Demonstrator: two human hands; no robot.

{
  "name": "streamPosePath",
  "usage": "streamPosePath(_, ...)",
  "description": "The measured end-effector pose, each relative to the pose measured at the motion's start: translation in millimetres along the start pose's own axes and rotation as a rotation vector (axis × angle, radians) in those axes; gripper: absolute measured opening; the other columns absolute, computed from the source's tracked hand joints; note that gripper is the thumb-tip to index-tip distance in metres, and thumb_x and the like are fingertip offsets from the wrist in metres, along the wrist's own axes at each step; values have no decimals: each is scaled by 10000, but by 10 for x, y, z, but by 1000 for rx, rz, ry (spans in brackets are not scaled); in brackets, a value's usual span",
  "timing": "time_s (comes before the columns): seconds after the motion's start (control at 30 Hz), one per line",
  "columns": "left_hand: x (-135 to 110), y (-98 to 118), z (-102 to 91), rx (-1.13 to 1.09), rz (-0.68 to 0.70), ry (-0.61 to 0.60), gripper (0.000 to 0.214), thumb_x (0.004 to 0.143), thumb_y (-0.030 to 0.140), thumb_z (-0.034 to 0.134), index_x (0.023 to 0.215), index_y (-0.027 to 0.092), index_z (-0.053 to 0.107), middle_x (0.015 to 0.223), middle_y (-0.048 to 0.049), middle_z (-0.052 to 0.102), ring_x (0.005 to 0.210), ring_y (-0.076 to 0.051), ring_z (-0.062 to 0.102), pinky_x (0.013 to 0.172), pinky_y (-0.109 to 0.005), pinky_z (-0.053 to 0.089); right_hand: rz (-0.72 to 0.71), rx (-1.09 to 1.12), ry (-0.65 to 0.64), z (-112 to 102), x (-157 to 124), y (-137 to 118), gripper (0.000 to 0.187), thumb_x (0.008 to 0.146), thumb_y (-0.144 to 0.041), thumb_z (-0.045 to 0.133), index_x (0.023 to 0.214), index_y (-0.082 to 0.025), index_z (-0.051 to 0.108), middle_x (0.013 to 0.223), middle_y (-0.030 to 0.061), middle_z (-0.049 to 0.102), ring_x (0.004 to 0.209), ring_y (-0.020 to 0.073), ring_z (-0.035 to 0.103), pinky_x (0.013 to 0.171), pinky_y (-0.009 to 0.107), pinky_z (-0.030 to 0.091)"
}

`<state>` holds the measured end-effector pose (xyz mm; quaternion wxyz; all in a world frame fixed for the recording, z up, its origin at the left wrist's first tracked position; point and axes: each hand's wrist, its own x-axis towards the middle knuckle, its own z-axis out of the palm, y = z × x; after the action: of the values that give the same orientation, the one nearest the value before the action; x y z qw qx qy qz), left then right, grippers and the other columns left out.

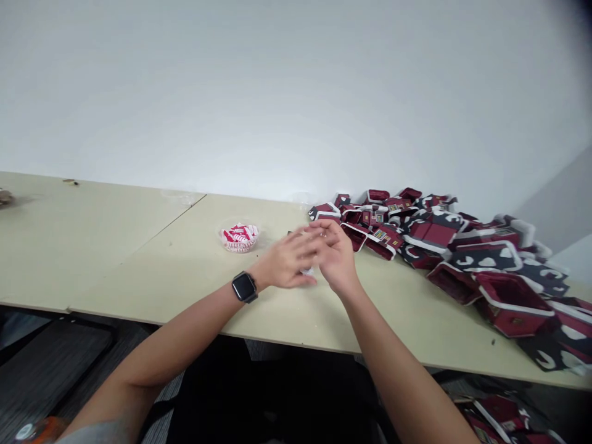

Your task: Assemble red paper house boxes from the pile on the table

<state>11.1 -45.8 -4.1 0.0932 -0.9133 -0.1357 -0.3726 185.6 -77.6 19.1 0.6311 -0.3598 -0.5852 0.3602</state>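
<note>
My left hand (287, 260), with a dark smartwatch (245, 287) on its wrist, reaches across with fingers stretched out and somewhat blurred. Its fingers lie over the palm and fingers of my right hand (340, 260), which is turned partly palm up, fingers apart. Both are raised at the middle of the table. A small whitish, see-through thing (308, 271) shows between them; I cannot tell whether it is held or lies on the table. A clear plastic bowl (239, 246) holding red-and-white small packets (240, 234) stands left of my hands.
Maroon fabric box-like pieces with white edging (432, 231) are heaped along the right side of the pale table (185, 277). More maroon pieces (502, 413) lie below the table at right. A white wall (277, 92) rises behind. An orange-capped object (39, 430) is at lower left.
</note>
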Motion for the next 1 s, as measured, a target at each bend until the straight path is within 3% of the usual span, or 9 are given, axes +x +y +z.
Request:
streamPosePath(0.1,-40,-41,5,114,-267,186,749,1083,709,240,1574,229,537,1622,-172,541,1641,-343,319,1360,-633,186,100,43,22,36,1,-34,307,804,-334,680,1098,-256,631,1130,50,722,692,154,654,570,294,564)
streamPosePath(0.23,-69,-82,22,83,-98,-32,621,1035,730,452,1484,340,629,1565,-94,612,1581,-326,425,1350,-584,269,23,37,27,57,50,-24,244,812,-345,694,1025,-243,634,1064,53,717,755,164,659,622,285,560)
streamPosePath(0.33,-62,-107,29,148,-359,44,544,1115,518,403,1557,245,563,1608,-141,569,1565,-333,434,1315,-608,316,30,-8,79,41,87,8,262,810,-353,674,1045,-238,662,1134,64,719,790,172,663,613,281,546)
streamPosePath(0.4,-63,-111,36,175,-493,45,530,1129,441,384,1577,197,530,1593,-151,583,1525,-318,477,1310,-592,325,36,-47,90,39,81,25,238,818,-355,650,1020,-233,678,1037,41,721,731,159,633,593,273,512)
streamPosePath(0.53,-68,-84,101,129,-472,-138,477,1123,347,410,1563,212,537,1625,-101,563,1519,-259,486,1351,-522,268,102,-148,-169,132,-68,26,290,823,-286,566,968,-195,800,692,-16,645,569,135,498,557,271,413)
streamPosePath(0.67,-31,-72,199,161,-488,-234,488,1109,371,486,1565,201,529,1635,-108,546,1514,-276,474,1334,-506,284,224,-251,-521,323,-335,14,612,800,-183,530,1358,-184,782,844,6,792,648,166,584,634,298,480)
streamPosePath(0.73,-14,-74,228,189,-492,-241,498,1106,392,504,1555,178,530,1609,-125,564,1481,-296,489,1305,-510,320,218,-223,-578,405,-448,25,610,821,-185,535,1386,-226,763,1120,23,836,878,229,710,813,358,566)
streamPosePath(0.83,-11,-66,234,211,-449,-228,525,1107,424,490,1567,169,499,1585,-143,566,1453,-309,489,1261,-513,362,175,-183,-599,479,-567,68,526,861,-215,560,1329,-278,792,1338,5,768,1113,288,736,1010,433,566)
streamPosePath(1.0,-31,-49,220,235,-429,-221,537,1120,472,432,1556,165,495,1564,-151,572,1422,-313,505,1210,-487,401,146,-213,-596,542,-680,159,476,882,-253,587,1302,-303,806,1209,-30,811,806,256,735,803,416,602)
